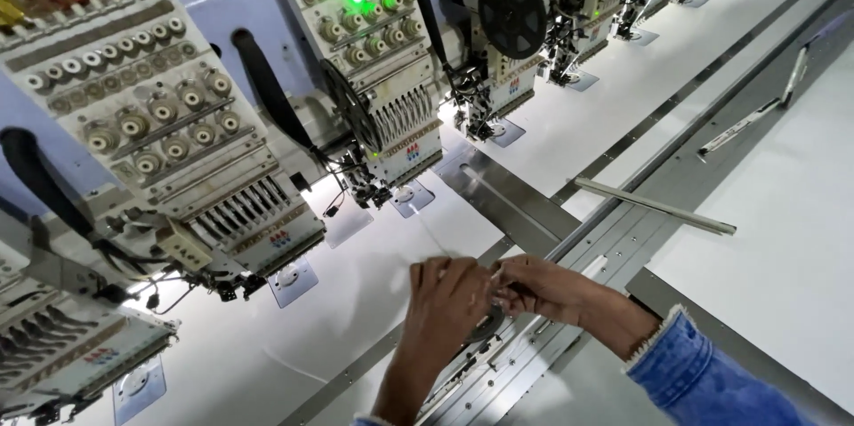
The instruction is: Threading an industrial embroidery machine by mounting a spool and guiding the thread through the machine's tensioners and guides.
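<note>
Your left hand [447,297] and right hand [541,288] met fingertip to fingertip over the metal frame rail [569,253] at the near edge of the white tabletop [374,301]. Both grips were narrow, pinched on a small dark round piece [487,321] (its kind was too small to tell) with a pale thread-like bit between them. The piece sat just below your fingers, touching both hands, the rail running diagonally away beneath it. The embroidery heads [391,115] stood well apart, further back.
</note>
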